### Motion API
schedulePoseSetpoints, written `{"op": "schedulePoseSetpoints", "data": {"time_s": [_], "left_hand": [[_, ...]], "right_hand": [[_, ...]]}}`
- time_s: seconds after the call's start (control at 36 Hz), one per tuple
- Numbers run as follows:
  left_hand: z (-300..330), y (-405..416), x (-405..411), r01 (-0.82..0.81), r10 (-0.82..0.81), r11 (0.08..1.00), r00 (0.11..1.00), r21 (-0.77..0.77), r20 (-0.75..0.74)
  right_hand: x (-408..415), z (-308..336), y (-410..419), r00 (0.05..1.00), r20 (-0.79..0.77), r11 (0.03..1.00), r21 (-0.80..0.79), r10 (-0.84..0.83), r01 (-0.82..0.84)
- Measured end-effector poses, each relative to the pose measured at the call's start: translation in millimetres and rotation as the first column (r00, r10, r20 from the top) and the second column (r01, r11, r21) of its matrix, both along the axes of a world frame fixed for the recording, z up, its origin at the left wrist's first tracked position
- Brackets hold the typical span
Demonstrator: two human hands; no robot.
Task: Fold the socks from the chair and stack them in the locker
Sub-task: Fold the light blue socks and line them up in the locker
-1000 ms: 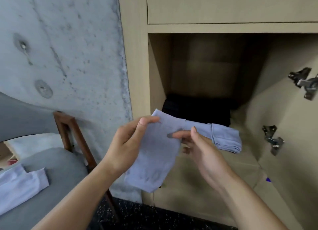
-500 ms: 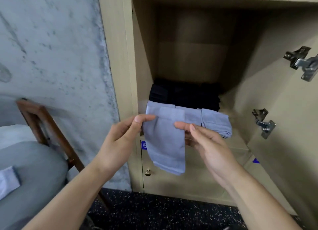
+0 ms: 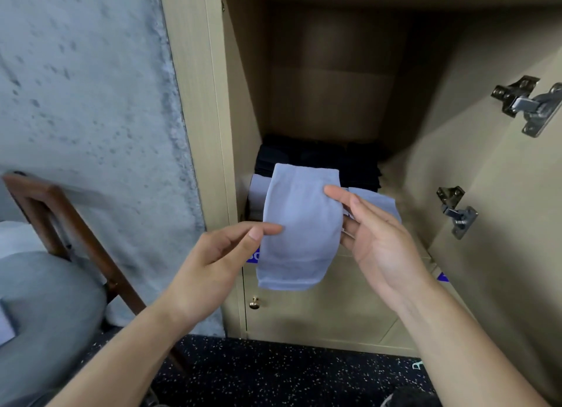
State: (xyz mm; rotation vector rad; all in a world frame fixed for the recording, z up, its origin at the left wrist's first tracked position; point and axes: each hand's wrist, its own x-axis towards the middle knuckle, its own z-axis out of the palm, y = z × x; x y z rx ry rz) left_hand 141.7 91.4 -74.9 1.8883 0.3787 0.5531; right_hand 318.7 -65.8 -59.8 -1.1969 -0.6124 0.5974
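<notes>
A light blue sock (image 3: 299,233) hangs folded in front of the open locker (image 3: 328,102). My right hand (image 3: 380,242) pinches its right side, thumb on the front and fingers behind, and another part of the sock shows behind those fingers. My left hand (image 3: 213,263) touches the sock's left edge with thumb and forefinger tips. Inside the locker lies a dark stack of folded socks (image 3: 319,160), with a pale folded piece (image 3: 258,190) at its front left. The chair (image 3: 64,224) with a grey cushion stands at the left, a white sock (image 3: 4,324) at its edge.
The locker door (image 3: 501,224) stands open on the right, with two metal hinges (image 3: 529,105) sticking out. Below is a shut locker with a small brass knob (image 3: 254,303). A grey concrete wall is at the left, and a dark speckled floor below.
The sock's hanging part now lies doubled and shorter. My left hand dropped from its top corner to its left edge. The view moved closer to the locker.
</notes>
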Motion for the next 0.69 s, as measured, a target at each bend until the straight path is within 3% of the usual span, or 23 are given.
{"op": "schedulePoseSetpoints", "data": {"time_s": [0.17, 0.44, 0.69], "left_hand": [[1, -1, -2, -0.016, 0.023, 0.994, 0.998, -0.104, 0.064], [2, 11, -5, -0.076, 0.116, 0.953, 0.986, -0.293, 0.122], [-5, 16, -3, -0.043, 0.074, 0.977, 0.987, -0.21, 0.144]], "right_hand": [[-2, -2, 0, 0.998, 0.047, 0.997, -0.07, 0.03, -0.027], [-8, -11, 3, 0.974, 0.061, 0.956, -0.215, 0.217, -0.2], [-9, -15, 3, 0.972, 0.159, 0.957, -0.262, 0.174, -0.129]]}}
